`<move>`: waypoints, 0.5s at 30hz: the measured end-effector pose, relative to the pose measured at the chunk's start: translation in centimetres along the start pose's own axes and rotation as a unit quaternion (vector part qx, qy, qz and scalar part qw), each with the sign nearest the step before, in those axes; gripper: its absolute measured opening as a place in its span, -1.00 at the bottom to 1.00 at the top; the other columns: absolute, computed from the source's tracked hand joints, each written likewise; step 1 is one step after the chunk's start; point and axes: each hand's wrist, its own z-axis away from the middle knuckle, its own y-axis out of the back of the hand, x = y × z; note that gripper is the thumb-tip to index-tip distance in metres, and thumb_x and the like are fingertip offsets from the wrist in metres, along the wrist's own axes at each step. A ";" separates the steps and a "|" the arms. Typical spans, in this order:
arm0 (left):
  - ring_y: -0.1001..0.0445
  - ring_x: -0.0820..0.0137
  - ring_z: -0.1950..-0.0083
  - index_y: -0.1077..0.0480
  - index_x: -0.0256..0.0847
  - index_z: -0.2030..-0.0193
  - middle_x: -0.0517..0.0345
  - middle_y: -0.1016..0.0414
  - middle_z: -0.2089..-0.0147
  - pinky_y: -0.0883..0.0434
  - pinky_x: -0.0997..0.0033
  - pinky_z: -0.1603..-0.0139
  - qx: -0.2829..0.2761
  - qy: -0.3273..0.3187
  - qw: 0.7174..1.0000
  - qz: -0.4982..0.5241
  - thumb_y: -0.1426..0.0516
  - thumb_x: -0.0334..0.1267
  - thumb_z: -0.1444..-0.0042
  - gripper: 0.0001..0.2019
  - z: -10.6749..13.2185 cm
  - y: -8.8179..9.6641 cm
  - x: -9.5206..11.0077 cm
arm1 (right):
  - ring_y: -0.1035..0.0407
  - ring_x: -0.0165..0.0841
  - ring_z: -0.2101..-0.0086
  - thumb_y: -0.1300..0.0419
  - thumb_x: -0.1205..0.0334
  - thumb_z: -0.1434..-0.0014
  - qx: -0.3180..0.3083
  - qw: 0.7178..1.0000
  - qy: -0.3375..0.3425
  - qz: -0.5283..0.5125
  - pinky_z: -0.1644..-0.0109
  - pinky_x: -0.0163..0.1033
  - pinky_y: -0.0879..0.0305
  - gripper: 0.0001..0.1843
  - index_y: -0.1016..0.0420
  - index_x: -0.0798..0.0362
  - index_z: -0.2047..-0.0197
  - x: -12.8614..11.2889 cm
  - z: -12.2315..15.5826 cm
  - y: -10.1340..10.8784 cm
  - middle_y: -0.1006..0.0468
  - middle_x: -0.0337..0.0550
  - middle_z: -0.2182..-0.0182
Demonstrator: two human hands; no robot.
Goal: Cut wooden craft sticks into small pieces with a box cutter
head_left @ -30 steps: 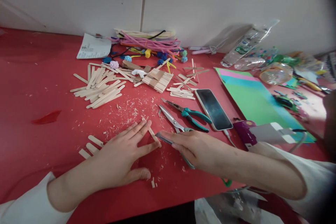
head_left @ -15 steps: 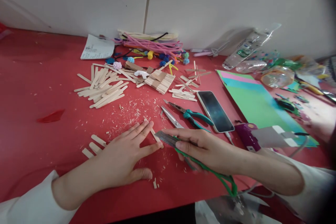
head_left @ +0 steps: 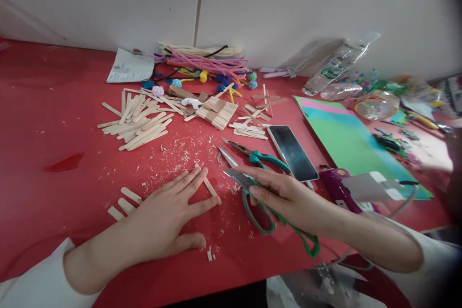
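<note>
My left hand (head_left: 169, 211) lies flat on the red table (head_left: 43, 120), fingers spread, pressing down a short wooden craft stick (head_left: 210, 186) with the fingertips. My right hand (head_left: 285, 199) grips the blades of green-handled scissors (head_left: 260, 209), handles hanging toward me, a little right of the stick. A second pair of scissors (head_left: 229, 156) lies on the table just beyond. Teal-handled pliers (head_left: 262, 156) lie next to them. Wood shavings (head_left: 180, 154) are scattered around.
A heap of craft sticks (head_left: 139, 118) and a glued stick panel (head_left: 216, 110) lie at mid table, pipe cleaners (head_left: 209, 60) by the wall. A phone (head_left: 292, 151), coloured paper (head_left: 346, 137), a glue gun (head_left: 357, 187) and plastic bags (head_left: 339, 65) fill the right. Three cut stick pieces (head_left: 124, 202) lie left.
My right hand has drawn the green-handled scissors back to the right, away from the stick, and lifted them. My left hand has stayed pressed on the stick.
</note>
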 end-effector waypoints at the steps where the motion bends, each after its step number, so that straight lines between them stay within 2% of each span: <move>1: 0.19 -0.05 -0.37 -0.04 0.13 -0.29 -0.05 0.25 -0.42 -0.09 -0.11 -0.22 0.001 -0.001 1.000 -0.002 -0.06 0.13 -0.10 -0.37 0.0 0.0 0.0 | -0.22 -0.50 0.64 0.04 0.29 -0.21 0.007 0.999 0.004 0.048 0.57 -0.38 -0.21 -0.44 -0.08 0.00 -0.29 -0.1 0.1 0.1 -0.43 -0.30 0.50; 4: 0.18 -0.04 -0.37 -0.03 0.14 -0.30 -0.04 0.23 -0.42 -0.10 -0.09 -0.22 0.004 0.003 1.000 -0.011 -0.05 0.14 -0.10 -0.37 0.0 0.0 0.0 | -0.34 -0.44 0.55 -0.01 0.37 -0.15 0.003 0.988 0.024 0.150 0.46 -0.34 -0.30 -0.36 -0.04 0.01 -0.30 -0.7 0.3 0.3 -0.54 -0.21 0.37; 6: 0.17 -0.03 -0.37 -0.03 0.14 -0.29 -0.02 0.20 -0.42 -0.09 -0.08 -0.23 0.006 0.005 1.000 -0.013 -0.04 0.17 -0.09 -0.37 0.0 0.0 0.0 | -0.45 -0.37 0.34 -0.01 0.43 -0.12 -0.002 0.984 0.043 0.172 0.27 -0.30 -0.37 -0.37 -0.10 0.02 -0.28 -1.1 0.3 0.2 -0.56 -0.12 0.18; 8: 0.16 -0.03 -0.37 -0.05 0.14 -0.29 -0.02 0.18 -0.42 -0.09 -0.07 -0.23 0.008 0.004 1.000 -0.014 -0.04 0.18 -0.08 -0.36 0.0 -0.1 -0.1 | -0.41 -0.31 0.09 -0.01 0.45 -0.12 -0.006 0.979 0.083 0.185 0.05 -0.23 -0.34 -0.41 -0.18 0.02 -0.23 -1.2 0.1 0.0 -0.49 -0.09 0.01; 10: 0.15 -0.03 -0.37 -0.06 0.12 -0.29 -0.02 0.18 -0.42 -0.10 -0.06 -0.23 0.013 0.002 1.000 -0.017 -0.04 0.20 -0.06 -0.34 -0.1 -0.2 -0.1 | -0.32 -0.28 -0.03 -0.02 0.44 -0.13 -0.010 0.971 0.123 0.203 -0.07 -0.17 -0.28 -0.44 -0.22 0.02 -0.21 -1.0 -0.1 0.0 -0.44 -0.09 -0.06; 12: 0.14 -0.03 -0.37 -0.06 0.12 -0.29 -0.02 0.18 -0.41 -0.10 -0.06 -0.23 0.020 -0.001 1.000 -0.021 -0.03 0.22 -0.05 -0.33 -0.1 -0.4 -0.2 | -0.35 -0.24 -0.02 -0.03 0.42 -0.15 -0.016 0.963 0.130 0.236 -0.05 -0.11 -0.32 -0.46 -0.23 0.02 -0.22 -0.9 -0.4 0.0 -0.44 -0.05 -0.06; 15: 0.13 -0.06 -0.36 -0.06 0.11 -0.29 -0.09 0.17 -0.41 -0.12 -0.09 -0.21 0.023 -0.005 0.999 -0.029 -0.01 0.25 -0.05 -0.32 -0.1 -0.5 -0.1 | -0.43 -0.18 0.08 -0.01 0.42 -0.17 0.004 0.951 0.097 0.292 0.07 -0.04 -0.41 -0.45 -0.21 0.00 -0.23 -0.9 -0.5 0.0 -0.45 0.02 -0.04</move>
